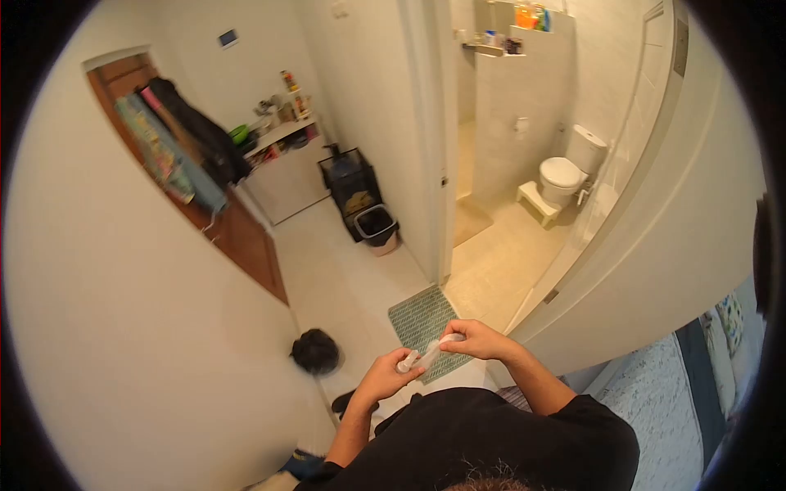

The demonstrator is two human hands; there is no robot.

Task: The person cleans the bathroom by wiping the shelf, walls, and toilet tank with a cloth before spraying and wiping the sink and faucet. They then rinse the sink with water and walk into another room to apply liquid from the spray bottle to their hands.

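In front of my body, both hands are closed on a small white, partly see-through thing, whose kind I cannot make out. My left hand grips its lower left end, where a short white tube-like piece shows by the thumb. At the upper right end, my right hand pinches a white part between thumb and fingers. The translucent middle stretches between the two hands, above the floor mat.
A green patterned mat lies before the bathroom doorway, with a toilet and a step stool inside. A dark, furry-looking round thing is on the floor at left. Beyond stand a bin and a cabinet. A bed is at right.
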